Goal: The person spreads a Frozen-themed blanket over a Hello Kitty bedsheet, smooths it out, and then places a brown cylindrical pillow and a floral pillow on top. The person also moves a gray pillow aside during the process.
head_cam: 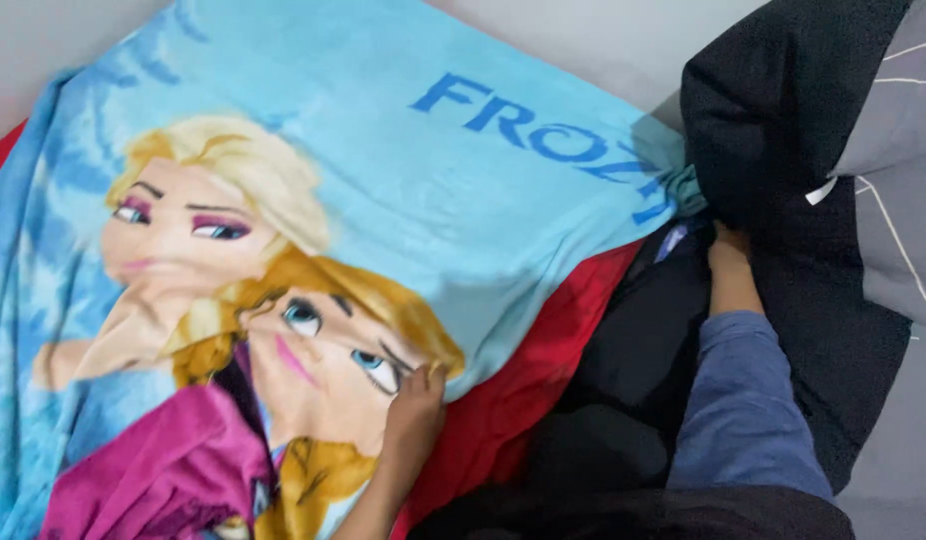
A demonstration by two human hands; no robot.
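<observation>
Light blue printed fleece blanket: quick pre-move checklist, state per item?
1. Left hand on the light blue printed fleece blanket at its lower edge: ok.
2. Right hand at the bunched blanket corner: hand mostly hidden under the black quilted comforter, grip cannot tell.
3. Blanket lying flat: not ok, corner gathered.
4. Blanket covers the red sheet: not ok, red strip exposed.
5. Comforter off the blanket: not ok, it overlaps the corner.
</observation>
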